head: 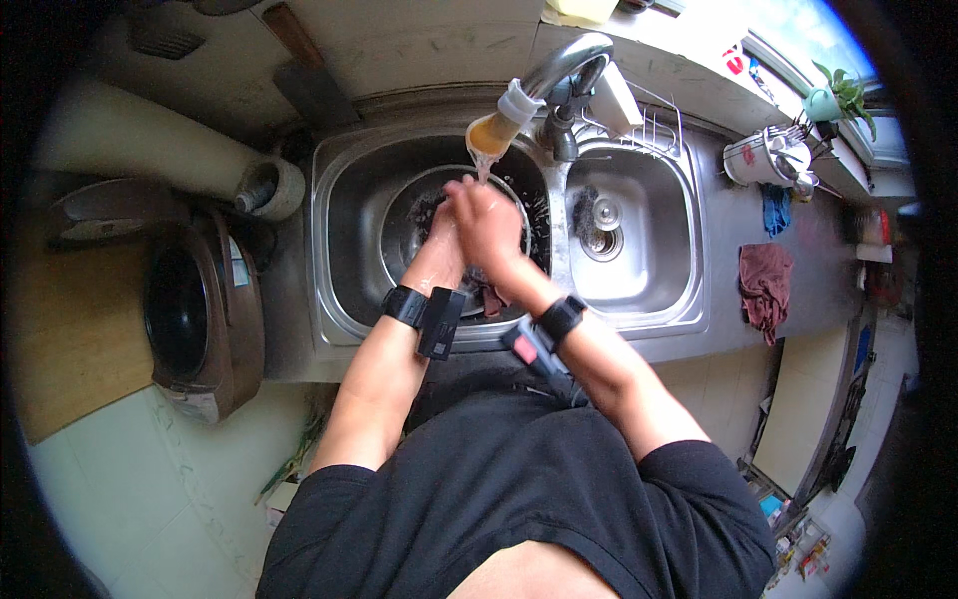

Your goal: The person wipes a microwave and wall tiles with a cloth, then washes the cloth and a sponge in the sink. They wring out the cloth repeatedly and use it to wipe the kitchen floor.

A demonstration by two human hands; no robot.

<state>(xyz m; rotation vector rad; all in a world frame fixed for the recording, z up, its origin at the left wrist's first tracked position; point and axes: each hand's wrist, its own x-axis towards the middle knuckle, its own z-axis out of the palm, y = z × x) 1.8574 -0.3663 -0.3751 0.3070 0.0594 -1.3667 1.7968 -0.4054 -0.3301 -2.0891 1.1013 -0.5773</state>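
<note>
My right hand (490, 221) lies over and against my left hand (447, 224), both under water running from the faucet (572, 56). The fingers are blurred and overlap, so their exact pose is hidden; I see no object between them. A white collar (516, 105) joins the faucet's end to a yellowish translucent nozzle (490, 135). Beneath my hands, a round metal basin (389, 221) stands in the left bowl of the stainless steel sink (348, 217). A dark reddish cloth (492, 301) shows at the basin's near edge, below my wrists.
The right sink bowl (647, 247) has a drain strainer (608, 215). Right of it are a brown cloth (765, 284), a blue cloth (777, 210) and a white utensil holder (748, 159). A brown appliance (243, 329) and a round container (288, 191) stand left. A wire rack (658, 123) sits behind.
</note>
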